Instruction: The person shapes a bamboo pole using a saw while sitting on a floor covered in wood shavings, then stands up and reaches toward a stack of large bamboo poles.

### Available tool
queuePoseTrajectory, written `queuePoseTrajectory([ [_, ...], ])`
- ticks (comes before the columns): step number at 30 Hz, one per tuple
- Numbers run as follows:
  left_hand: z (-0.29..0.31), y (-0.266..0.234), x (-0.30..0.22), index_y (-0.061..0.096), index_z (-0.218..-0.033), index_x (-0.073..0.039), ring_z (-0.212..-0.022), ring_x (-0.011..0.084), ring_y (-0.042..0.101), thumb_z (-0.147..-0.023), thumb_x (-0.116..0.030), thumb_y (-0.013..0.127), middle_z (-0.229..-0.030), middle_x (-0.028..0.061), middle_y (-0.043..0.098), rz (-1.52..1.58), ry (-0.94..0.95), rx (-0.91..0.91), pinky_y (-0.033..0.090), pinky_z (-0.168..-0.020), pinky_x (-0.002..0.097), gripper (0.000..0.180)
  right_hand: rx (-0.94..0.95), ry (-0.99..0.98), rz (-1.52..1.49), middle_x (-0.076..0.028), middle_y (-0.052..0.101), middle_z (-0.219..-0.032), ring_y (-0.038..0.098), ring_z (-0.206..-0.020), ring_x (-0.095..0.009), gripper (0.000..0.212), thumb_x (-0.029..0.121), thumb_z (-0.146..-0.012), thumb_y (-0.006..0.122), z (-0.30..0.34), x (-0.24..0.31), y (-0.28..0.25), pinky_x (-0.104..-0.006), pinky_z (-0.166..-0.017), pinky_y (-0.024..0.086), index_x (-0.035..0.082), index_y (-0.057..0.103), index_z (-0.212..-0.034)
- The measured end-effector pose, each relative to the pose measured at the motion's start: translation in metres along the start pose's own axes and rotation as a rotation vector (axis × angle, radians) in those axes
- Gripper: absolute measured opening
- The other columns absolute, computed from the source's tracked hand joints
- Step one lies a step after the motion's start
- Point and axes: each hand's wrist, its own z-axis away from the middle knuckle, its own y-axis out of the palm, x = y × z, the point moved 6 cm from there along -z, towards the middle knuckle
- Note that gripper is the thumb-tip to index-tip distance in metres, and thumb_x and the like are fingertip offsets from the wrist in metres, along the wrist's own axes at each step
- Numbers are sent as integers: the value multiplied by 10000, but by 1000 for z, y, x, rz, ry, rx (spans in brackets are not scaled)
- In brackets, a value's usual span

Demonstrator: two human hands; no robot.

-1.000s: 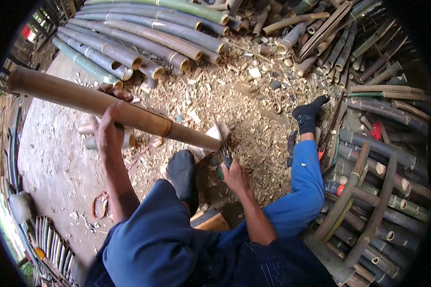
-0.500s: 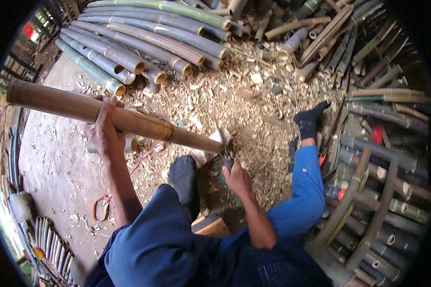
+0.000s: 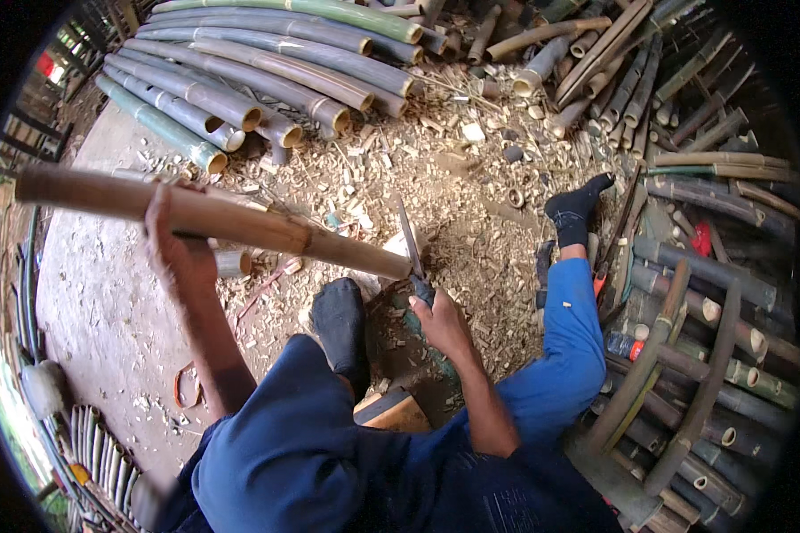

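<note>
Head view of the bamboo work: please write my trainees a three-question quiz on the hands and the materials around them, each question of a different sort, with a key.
1. Which hand holds the long, narrow metal blade with a dark handle?
2. True or false: the left hand grips the thick, round, tan bamboo pole.
3. What lies at the upper left, beyond that pole?
A. A folded white cloth
B. A row of long grey and green bamboo poles
C. A stack of red bricks

Key: 1. The right hand. 2. True. 3. B.
</note>
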Motion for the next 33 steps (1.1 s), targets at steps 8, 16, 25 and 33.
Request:
queuePoseTrajectory([
  [8,3,-14,-6,582,-1195,3,-813,206,658,-852,-140,785,-860,106,678,-261,139,-60,535,-793,358,424,-246,-208,-97,-244,703,-855,686,-798,-469,452,413,-980,595,26,78,-42,-538,-691,534,-5,526,-1137],
  [16,4,-25,-16,512,-1252,-31,-874,194,640,-869,-57,699,-999,108,658,-160,99,107,516,-906,385,428,-40,-46,-9,-267,698,-876,684,-832,-477,490,447,-973,581,21,85,-40,-553,-723,531,-8,528,-1146],
  [25,2,-2,-3,486,-1246,-53,-931,207,621,-838,-7,681,-1031,96,622,168,36,504,507,-940,400,455,113,95,-10,-301,686,-981,669,-937,-483,553,474,-946,603,-12,-4,8,-551,-812,511,-31,546,-1165],
  [33,13,90,-60,412,-1443,3,-1122,231,627,-846,-79,752,-1202,143,659,32,287,285,481,-1017,381,692,-79,-13,-344,-295,668,-942,664,-924,-485,479,383,-937,634,22,41,-44,-534,-777,502,-38,510,-1130],
])
